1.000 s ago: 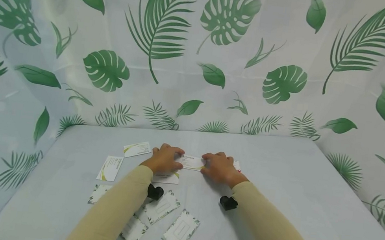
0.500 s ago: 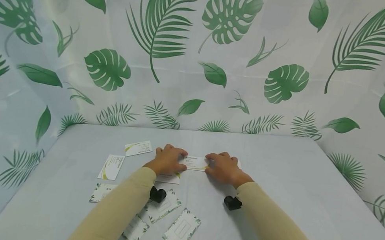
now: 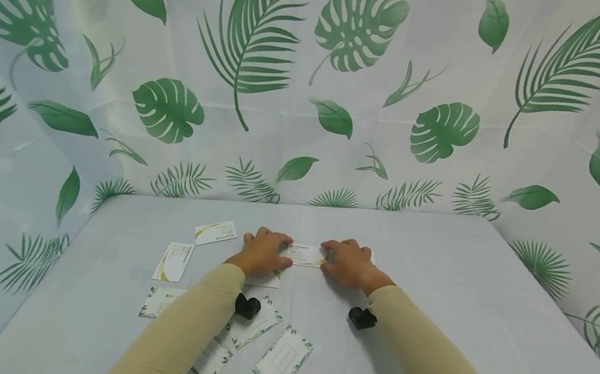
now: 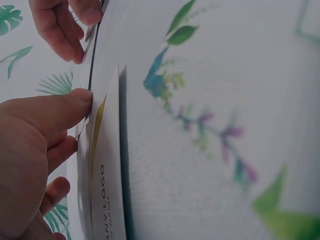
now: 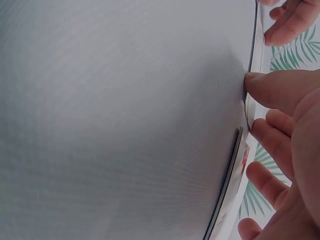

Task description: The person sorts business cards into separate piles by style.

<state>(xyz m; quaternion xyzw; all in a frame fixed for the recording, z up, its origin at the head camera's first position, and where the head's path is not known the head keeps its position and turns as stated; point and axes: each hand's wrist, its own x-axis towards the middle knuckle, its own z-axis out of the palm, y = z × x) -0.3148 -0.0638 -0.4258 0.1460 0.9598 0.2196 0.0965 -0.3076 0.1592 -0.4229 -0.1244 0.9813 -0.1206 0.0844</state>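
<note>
Since a second ago we've nudged the card (image 3: 306, 255) a touch rightward, left hand (image 3: 263, 251) and right hand (image 3: 348, 262) both with fingers (image 4: 65, 107) clamped on its ends.

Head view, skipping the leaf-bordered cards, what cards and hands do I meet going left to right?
Nearer yellow-curved card, farther yellow-curved card, left hand, pinched card, right hand.

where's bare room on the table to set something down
A wide bare patch of table lies right of the right sleeve; a narrower one between that sleeve and the nearest floral card. Crowded: around the left sleeve, cards on both sides.
</note>
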